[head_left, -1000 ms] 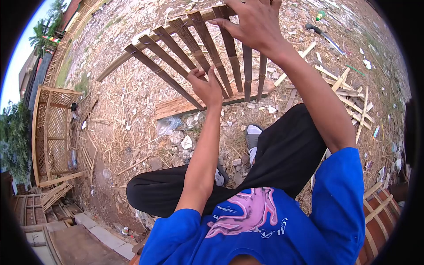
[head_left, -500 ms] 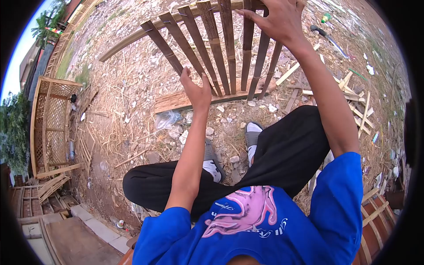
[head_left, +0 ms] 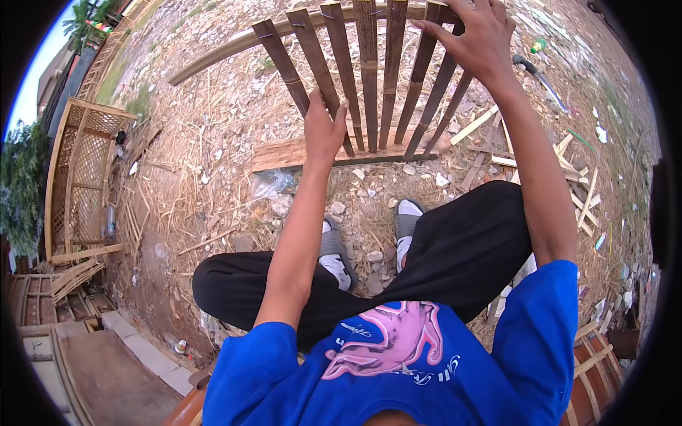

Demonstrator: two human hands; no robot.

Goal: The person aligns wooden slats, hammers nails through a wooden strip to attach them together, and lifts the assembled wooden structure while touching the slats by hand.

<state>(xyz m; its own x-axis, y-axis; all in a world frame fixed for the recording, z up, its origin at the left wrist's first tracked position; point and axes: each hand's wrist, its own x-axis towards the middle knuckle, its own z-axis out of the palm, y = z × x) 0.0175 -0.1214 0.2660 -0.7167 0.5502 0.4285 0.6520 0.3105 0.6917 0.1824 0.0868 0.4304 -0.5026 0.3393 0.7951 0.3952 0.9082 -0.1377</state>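
Note:
A row of several dark bamboo slats [head_left: 369, 78] stands fanned out before me, fixed near the top to a long crosspiece [head_left: 213, 57]. Their lower ends meet a rough wooden plank [head_left: 284, 157] on the ground. My left hand [head_left: 325, 131] is closed around a slat on the left side, thumb on one side and fingers on the other. At the upper right, my right hand [head_left: 483, 50] grips the top of the slats by the crosspiece, its thumb stretched to the left. Some of its fingertips are hidden behind the wood.
Loose wood strips [head_left: 586, 195] and a dark-handled saw-like tool [head_left: 543, 82] lie on the right. A clear plastic bag [head_left: 272, 184] rests by the plank. A lattice panel [head_left: 85, 177] stands at left. Stones and straw litter the ground around my sandals [head_left: 334, 252].
The slats and both hands appear shifted slightly to the right in view, as the camera has turned a little. Both hands keep their hold.

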